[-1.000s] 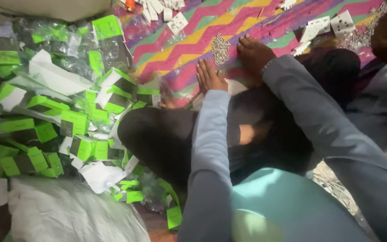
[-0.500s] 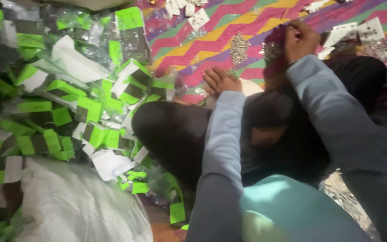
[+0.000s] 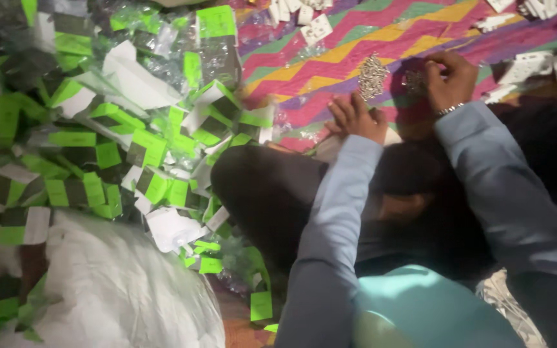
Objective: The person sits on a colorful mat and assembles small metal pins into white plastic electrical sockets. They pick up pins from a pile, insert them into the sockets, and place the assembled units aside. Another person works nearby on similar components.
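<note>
Both my hands work over a zigzag cloth, beside a big heap of green-and-black packets.

Largest in my view is the heap of packets (image 3: pixel 98 148): flat, glossy, crinkled plastic with green and black card inserts, filling the left side above a white, soft plastic bag (image 3: pixel 104 290). The zigzag cloth (image 3: pixel 330 51) is woven, striped pink, yellow, green and purple. White cards (image 3: pixel 317 29) lie scattered along its far edge. A small pile of tiny silvery metal pieces (image 3: pixel 372 76) lies between my hands, just ahead of my left hand (image 3: pixel 356 117), which rests loosely curled on the cloth, holding nothing I can see. My right hand (image 3: pixel 449 78) is pinched over a second, blurred metal cluster (image 3: pixel 414 80); I cannot tell whether it grips any.
</note>
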